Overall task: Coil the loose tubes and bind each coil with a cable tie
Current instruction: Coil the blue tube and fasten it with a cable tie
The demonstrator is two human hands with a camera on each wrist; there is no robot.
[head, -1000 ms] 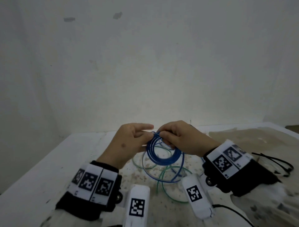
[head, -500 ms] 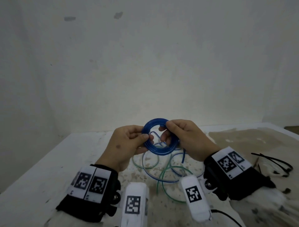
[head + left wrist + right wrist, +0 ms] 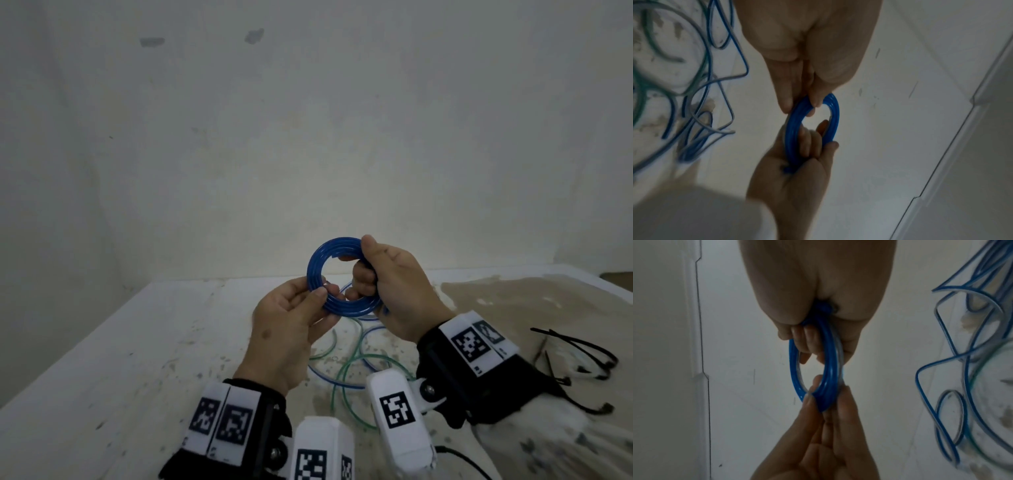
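My right hand (image 3: 394, 291) grips the right side of the blue tube coil (image 3: 317, 270), thumb on the outer edge near the top and fingers curled through the middle of the ring. My left hand (image 3: 291, 325) pinches the coil's lower left arc between thumb and fingertips (image 3: 786, 101); in the right wrist view those fingers reach up from below and close on the bottom of the ring. The coil stands nearly upright between my hands, held up off the table (image 3: 102, 359), several turns lying tight together.

Both wrists are raised, the backs of my hands facing me and the palms turned toward each other across the ring.

Half a second ago the coil sat lower and both hands crowded its top; now it is lifted higher against the wall (image 3: 308, 137), my left hand has slid down to the lower arc, and the ring's opening shows clearly. A second ago it was down close to the tubes on the table.

Below my hands, loose blue and green tubes (image 3: 346, 373) lie tangled on the stained tabletop. Black cable ties (image 3: 579, 353) lie to the right, well apart from the coil. The table's left part is bare white surface running to its far edge at the wall.
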